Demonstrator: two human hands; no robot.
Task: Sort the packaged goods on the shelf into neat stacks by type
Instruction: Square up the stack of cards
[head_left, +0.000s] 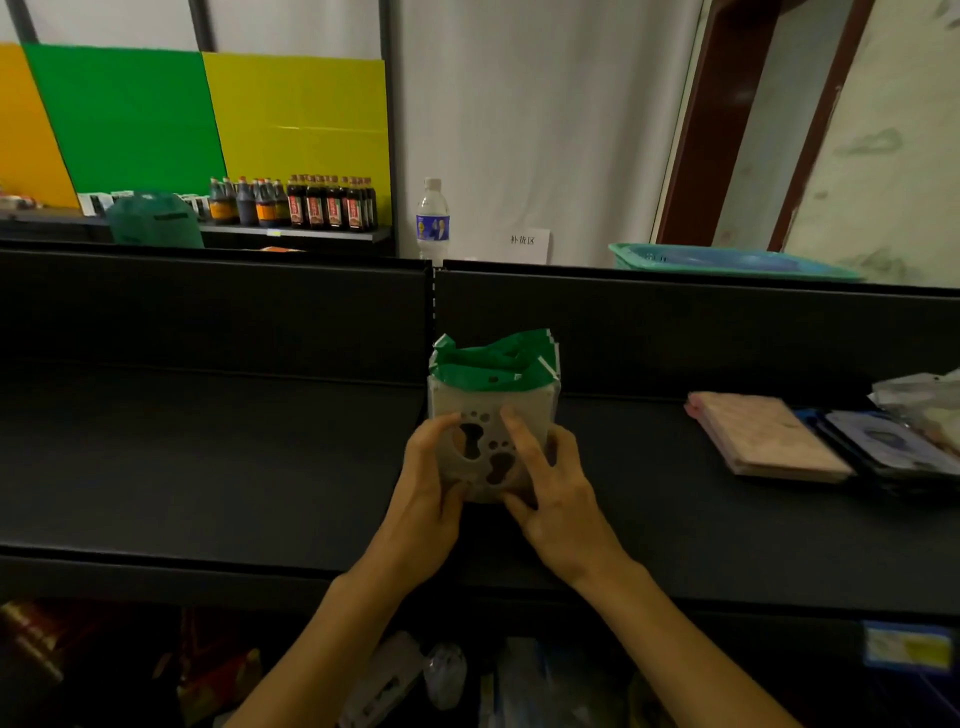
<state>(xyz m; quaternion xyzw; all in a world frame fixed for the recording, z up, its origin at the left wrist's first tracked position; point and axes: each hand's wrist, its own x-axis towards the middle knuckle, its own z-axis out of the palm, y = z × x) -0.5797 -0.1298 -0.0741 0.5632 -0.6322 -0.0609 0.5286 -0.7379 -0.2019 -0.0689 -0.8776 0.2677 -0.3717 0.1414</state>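
I have both hands on a stack of packs (493, 410) standing upright mid-shelf (208, 457), near the middle divider. The packs are pale with footprint-shaped cutouts and green tops. My left hand (431, 478) curls round the stack's left edge, thumb on the front face. My right hand (558, 483) holds the right side, its grip pinching the stack with index finger laid across the front and thumb at the bottom edge. To the right on the shelf lie a pink pack (763, 436) and, just beside it, a dark pack (883, 447). Beyond the shelf stand a water bottle (432, 218) and a green bin (727, 262).
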